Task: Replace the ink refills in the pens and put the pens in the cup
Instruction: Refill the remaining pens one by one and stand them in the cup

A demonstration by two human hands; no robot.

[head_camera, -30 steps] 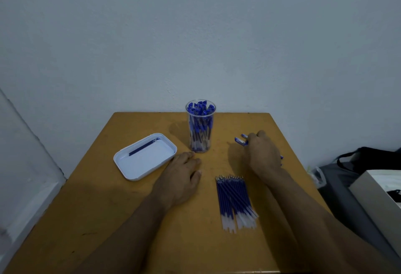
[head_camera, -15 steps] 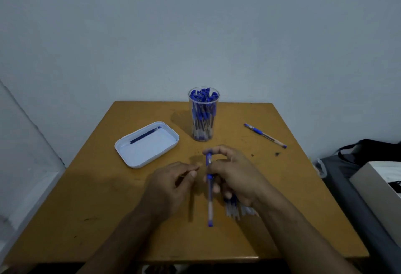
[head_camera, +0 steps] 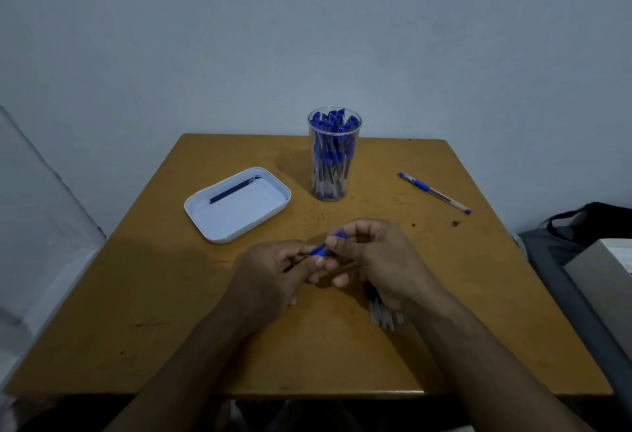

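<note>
Both hands (head_camera: 337,260) pinching blue pen (head_camera: 329,243), covering refills (head_camera: 384,315), cup (head_camera: 334,154) behind

Both hands meet over the table (head_camera: 205,312), the left hand (head_camera: 273,277) and right hand (head_camera: 383,260) pinching one blue pen (head_camera: 326,246) between them; behind stand a cup (head_camera: 333,154) of pens, a white tray (head_camera: 273,207) and a loose pen (head_camera: 434,192)

No text, label, brand, number or sign could be read anywhere in the view.
</note>
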